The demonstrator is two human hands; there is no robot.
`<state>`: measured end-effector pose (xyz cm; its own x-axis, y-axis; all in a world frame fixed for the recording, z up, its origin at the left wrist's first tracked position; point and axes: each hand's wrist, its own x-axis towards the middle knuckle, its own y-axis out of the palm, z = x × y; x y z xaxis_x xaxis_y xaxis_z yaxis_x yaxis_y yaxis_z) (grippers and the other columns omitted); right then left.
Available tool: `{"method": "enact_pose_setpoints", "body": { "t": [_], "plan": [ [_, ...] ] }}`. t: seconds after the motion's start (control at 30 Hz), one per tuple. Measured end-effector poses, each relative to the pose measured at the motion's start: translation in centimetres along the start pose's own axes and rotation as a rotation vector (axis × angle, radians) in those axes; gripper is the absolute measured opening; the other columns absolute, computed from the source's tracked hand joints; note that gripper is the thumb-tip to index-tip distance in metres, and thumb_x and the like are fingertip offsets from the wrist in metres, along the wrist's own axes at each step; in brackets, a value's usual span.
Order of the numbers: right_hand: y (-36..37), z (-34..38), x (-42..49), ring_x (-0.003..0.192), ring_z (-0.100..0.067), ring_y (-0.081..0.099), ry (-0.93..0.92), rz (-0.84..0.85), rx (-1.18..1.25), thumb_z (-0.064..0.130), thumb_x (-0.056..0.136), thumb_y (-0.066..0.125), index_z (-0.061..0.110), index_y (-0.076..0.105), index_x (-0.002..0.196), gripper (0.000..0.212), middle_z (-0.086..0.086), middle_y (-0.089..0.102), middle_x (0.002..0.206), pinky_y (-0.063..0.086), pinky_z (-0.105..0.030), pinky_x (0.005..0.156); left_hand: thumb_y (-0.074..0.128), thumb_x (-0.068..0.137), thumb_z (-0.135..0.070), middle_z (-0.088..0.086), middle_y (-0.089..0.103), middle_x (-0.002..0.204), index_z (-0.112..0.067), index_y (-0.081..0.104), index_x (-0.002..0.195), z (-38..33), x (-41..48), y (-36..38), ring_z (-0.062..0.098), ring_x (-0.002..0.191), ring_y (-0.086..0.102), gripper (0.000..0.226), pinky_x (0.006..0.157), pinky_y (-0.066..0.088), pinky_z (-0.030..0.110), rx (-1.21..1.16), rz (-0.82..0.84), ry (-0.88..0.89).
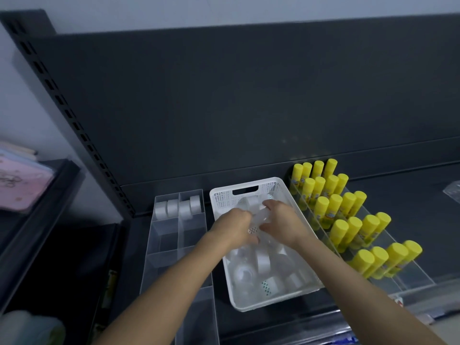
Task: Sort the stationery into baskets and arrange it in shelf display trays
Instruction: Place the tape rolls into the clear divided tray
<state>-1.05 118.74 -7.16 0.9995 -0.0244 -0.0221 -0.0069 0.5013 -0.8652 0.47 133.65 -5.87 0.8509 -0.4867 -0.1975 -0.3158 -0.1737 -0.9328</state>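
Observation:
A white perforated basket (219, 202) stands on the dark shelf and holds several white and clear tape rolls (263, 262). Both my hands reach into it. My left hand (232, 226) and my right hand (281, 220) curl around tape rolls (258, 216) gathered between them over the basket's middle. Left of the basket stands a clear divided display tray (171, 255). Its two far compartments hold several white tape rolls (178, 207) standing on edge. The tray's nearer compartments hold nothing that I can see.
A clear stepped tray (408, 277) at the right holds several yellow glue sticks (348, 215) in rows. The slotted shelf upright (74, 125) runs along the left. A pink item (20, 183) lies on a lower shelf at far left. A clear packet (451, 191) shows at the right edge.

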Motion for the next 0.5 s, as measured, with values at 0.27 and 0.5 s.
{"method": "enact_pose_setpoints", "body": {
  "t": [0.27, 0.5],
  "plan": [
    [-1.2, 0.1, -1.3, 0.092, -0.031, 0.061, 0.105, -0.126, 0.102, 0.012, 0.077, 0.064, -0.002, 0.063, 0.105, 0.031, -0.016, 0.067, 0.097, 0.045, -0.032, 0.075, 0.071, 0.071, -0.028, 0.009, 0.060, 0.085, -0.004, 0.061, 0.083, 0.1, 0.6, 0.8, 0.025, 0.077, 0.058, 0.029, 0.060, 0.045, 0.034, -0.019, -0.049, -0.016],
    [-2.3, 1.3, -1.3, 0.104, -0.020, 0.059, -0.034, -0.169, 0.249, 0.021, 0.076, 0.070, 0.008, 0.059, 0.124, 0.052, -0.008, 0.062, 0.119, 0.046, -0.025, 0.086, 0.073, 0.069, -0.025, -0.006, 0.054, 0.095, -0.020, 0.061, 0.091, 1.7, -1.1, -1.9, 0.004, 0.075, 0.054, 0.025, 0.062, 0.042, 0.012, -0.315, -0.300, 0.025]
  ]
}}
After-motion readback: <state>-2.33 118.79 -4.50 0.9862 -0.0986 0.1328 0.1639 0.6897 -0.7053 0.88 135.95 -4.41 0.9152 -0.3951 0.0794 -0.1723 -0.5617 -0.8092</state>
